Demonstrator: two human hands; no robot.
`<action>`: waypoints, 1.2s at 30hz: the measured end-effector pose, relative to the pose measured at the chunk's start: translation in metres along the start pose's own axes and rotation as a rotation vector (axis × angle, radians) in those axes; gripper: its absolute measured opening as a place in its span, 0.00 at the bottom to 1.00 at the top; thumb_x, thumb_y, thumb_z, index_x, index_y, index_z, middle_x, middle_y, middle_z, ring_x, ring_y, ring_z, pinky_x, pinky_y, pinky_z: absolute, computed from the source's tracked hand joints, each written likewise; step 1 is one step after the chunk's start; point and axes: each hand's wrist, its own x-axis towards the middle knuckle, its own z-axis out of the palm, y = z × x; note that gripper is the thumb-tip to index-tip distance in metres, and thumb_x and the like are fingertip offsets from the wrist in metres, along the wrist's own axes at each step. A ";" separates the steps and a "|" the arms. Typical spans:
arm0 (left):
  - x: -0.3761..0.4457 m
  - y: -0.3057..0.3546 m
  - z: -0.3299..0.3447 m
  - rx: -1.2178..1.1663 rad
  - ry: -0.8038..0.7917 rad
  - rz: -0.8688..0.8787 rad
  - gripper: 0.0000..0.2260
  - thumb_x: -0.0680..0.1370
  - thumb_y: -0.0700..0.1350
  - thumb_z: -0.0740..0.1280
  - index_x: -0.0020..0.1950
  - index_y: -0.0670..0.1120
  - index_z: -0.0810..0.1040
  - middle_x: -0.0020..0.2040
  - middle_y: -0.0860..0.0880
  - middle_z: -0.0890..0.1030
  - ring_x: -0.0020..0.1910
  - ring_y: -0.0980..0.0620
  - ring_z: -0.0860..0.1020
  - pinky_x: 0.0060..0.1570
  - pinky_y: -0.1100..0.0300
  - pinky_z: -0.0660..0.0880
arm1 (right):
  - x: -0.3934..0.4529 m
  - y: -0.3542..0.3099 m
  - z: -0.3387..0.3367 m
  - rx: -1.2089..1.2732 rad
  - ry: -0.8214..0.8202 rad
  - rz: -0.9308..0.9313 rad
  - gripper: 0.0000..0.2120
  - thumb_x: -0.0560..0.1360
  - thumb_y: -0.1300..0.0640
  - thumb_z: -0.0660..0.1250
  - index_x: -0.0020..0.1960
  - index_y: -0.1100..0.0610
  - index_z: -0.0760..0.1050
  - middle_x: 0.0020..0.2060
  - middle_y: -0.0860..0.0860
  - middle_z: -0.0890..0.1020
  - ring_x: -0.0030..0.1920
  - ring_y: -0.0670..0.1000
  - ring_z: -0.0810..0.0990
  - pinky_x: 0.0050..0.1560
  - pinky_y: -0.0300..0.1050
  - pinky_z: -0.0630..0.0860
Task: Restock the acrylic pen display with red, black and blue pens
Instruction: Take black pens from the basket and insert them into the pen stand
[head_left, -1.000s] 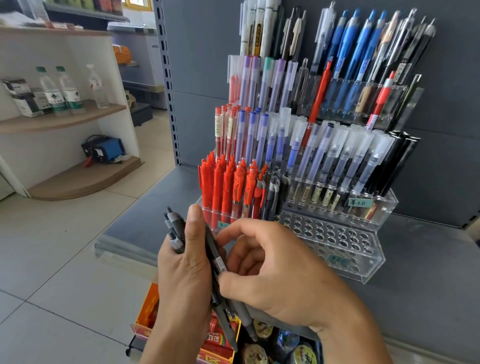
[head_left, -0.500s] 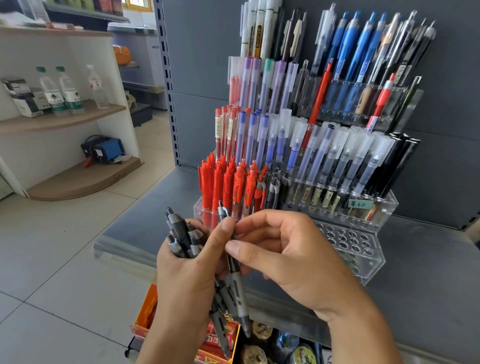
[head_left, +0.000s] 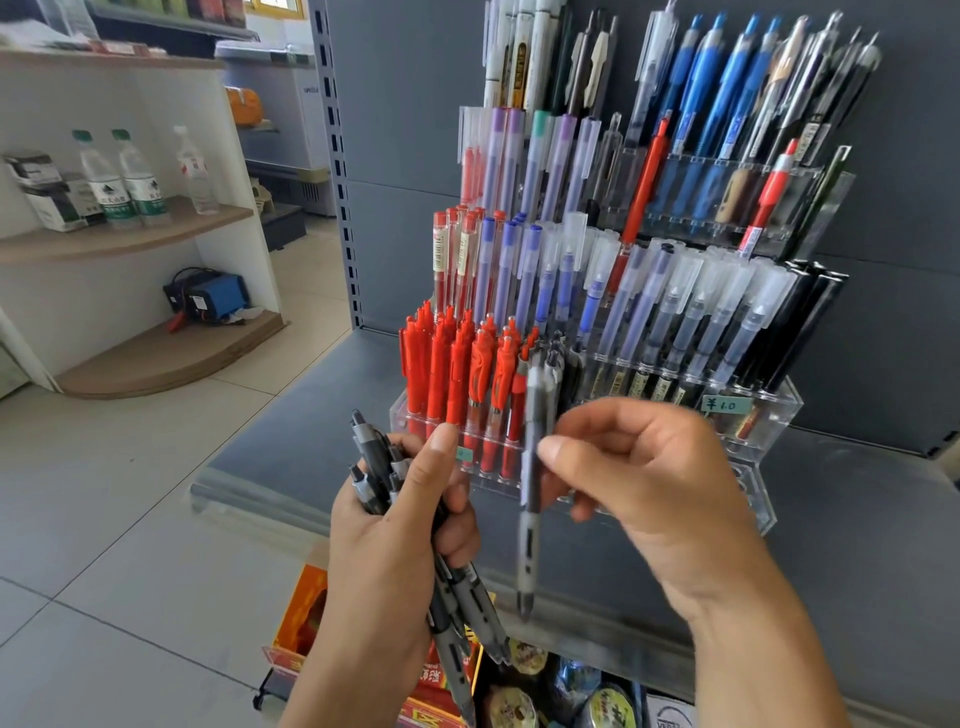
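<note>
A right hand (head_left: 649, 483) pinched one black pen (head_left: 531, 483) upright at six o'clock of the display (head_left: 769, 410); the left hand (head_left: 395, 530) clutched the bundle (head_left: 374, 462). Light, stiff, likely slick: best gripped mid-barrel.

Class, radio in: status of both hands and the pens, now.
Left hand grips bundle of black pens. Right hand pinches single black pen, upright before acrylic display. Nothing in the way.
</note>
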 end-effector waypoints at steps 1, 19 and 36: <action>0.000 -0.001 -0.001 -0.014 0.000 -0.010 0.14 0.72 0.50 0.72 0.41 0.43 0.70 0.31 0.47 0.69 0.24 0.52 0.65 0.24 0.61 0.65 | -0.002 -0.004 -0.005 0.018 0.061 -0.075 0.03 0.66 0.66 0.74 0.40 0.61 0.82 0.35 0.58 0.86 0.34 0.53 0.85 0.29 0.37 0.77; 0.003 -0.003 -0.004 -0.045 0.020 -0.039 0.14 0.73 0.50 0.71 0.39 0.46 0.67 0.30 0.49 0.65 0.24 0.54 0.63 0.22 0.62 0.64 | 0.017 0.021 -0.001 -0.381 0.601 -0.532 0.04 0.74 0.60 0.76 0.47 0.53 0.83 0.38 0.40 0.84 0.38 0.41 0.85 0.38 0.30 0.78; 0.002 -0.001 -0.006 -0.045 0.029 -0.076 0.13 0.74 0.49 0.71 0.39 0.47 0.68 0.31 0.49 0.65 0.25 0.53 0.63 0.23 0.62 0.65 | 0.026 0.036 0.003 -0.675 0.490 -0.194 0.04 0.73 0.54 0.75 0.41 0.46 0.81 0.31 0.38 0.81 0.38 0.37 0.80 0.35 0.37 0.75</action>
